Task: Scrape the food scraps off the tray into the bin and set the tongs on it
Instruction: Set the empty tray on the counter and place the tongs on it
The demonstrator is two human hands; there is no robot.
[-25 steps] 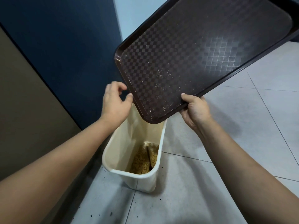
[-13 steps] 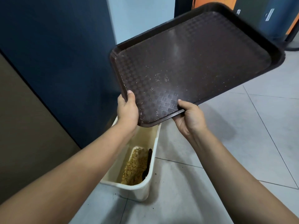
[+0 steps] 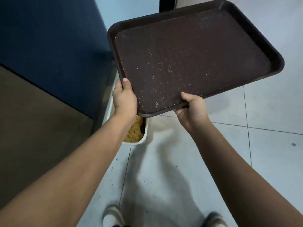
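I hold a dark brown tray point(image 3: 193, 59) in front of me, nearly level, with small pale crumbs speckled over its surface. My left hand point(image 3: 124, 97) grips its near left edge, thumb on the rim. My right hand point(image 3: 191, 107) grips the near edge, thumb on top and fingers underneath. Below the tray's near corner stands a cream bin point(image 3: 144, 136), mostly hidden by the tray and my left forearm. Yellow-brown food scraps point(image 3: 133, 131) lie inside it, with a dark utensil-like piece point(image 3: 142, 127) beside them. I see no tongs on the tray.
A dark blue wall panel point(image 3: 49, 46) and a brown panel point(image 3: 32, 120) run along the left, close to the bin. Pale floor tiles point(image 3: 164, 177) with scattered crumbs stretch ahead and right. My two shoes point(image 3: 113, 215) show at the bottom edge.
My left hand went from free to gripping the tray's left edge. The tray has swung from steeply tilted over the bin to nearly level, and the bin now sits lower and mostly covered.
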